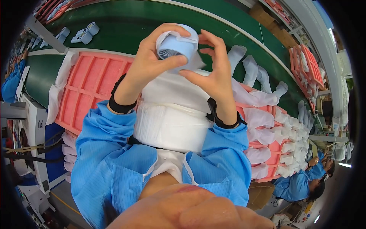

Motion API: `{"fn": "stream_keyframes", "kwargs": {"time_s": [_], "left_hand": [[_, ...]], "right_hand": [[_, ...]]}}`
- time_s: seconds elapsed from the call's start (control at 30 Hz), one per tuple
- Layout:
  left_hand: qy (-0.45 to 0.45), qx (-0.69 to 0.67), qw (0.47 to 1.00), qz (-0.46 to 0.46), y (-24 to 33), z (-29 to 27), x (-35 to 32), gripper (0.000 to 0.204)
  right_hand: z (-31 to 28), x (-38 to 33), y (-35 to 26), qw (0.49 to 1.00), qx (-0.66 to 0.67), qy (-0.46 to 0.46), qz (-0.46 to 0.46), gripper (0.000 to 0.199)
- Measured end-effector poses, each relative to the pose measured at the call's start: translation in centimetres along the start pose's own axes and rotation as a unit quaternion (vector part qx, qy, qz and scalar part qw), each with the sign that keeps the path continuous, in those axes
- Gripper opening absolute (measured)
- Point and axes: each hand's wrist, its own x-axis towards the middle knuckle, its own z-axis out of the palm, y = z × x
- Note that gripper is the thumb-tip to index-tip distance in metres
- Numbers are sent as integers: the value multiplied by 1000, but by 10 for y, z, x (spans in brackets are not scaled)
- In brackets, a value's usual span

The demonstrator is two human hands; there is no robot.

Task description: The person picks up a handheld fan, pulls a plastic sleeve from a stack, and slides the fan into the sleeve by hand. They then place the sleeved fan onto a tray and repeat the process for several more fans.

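My left hand point(162, 51) grips a light-blue handheld fan point(179, 44) by its round, slatted head, raised above the work surface. A thin white wrapping sheet point(166, 36) lies partly around the head, and a loose piece hangs below it. Close by on the right, my right hand point(213, 61) has its fingers curved and spread apart, with nothing visible in it. Whether its fingertips touch the wrap I cannot tell. Beneath both hands sits a thick stack of white wrapping sheets point(171, 124). The fan's handle is hidden.
To the left is a pink compartment tray point(89, 82). Pink trays of white-wrapped pieces point(259, 122) stand at right, and wrapped pieces point(250, 70) lie on the green belt point(126, 23). Unwrapped blue fans point(84, 35) rest on it at far left. Co-workers point(301, 183) are at lower right.
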Motion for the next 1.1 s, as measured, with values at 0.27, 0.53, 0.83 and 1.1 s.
{"fn": "stream_keyframes", "kwargs": {"time_s": [0.27,0.53,0.83,1.1], "left_hand": [[169,77,982,43,4,7,1,38],[172,316,919,164,4,14,-5,18],[56,68,970,-228,-65,-56,48,14],[188,684,643,-289,-156,-258,4,77]], "right_hand": [[-10,2,16,948,-318,-7,2,51],[5,-1,10,930,-363,61,-11,40],[-30,15,38,931,70,-77,350,46],[-84,2,138,911,-363,49,190,52]]}}
